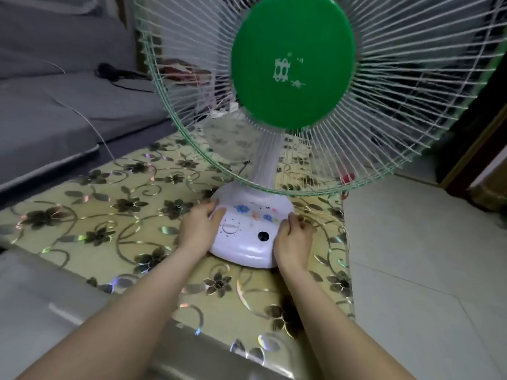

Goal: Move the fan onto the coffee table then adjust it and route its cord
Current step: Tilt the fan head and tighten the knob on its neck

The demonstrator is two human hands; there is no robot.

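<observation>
Both hands clamp the fan base, one per side.
Your left hand [201, 229] and right hand [292, 239] grip the fan [247, 242] low, steadying it on the table [109, 215], near its right edge.

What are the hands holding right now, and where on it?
The fan, by its base: the left hand grips the base's left side, the right hand its right side. The base sits on the table.
</observation>
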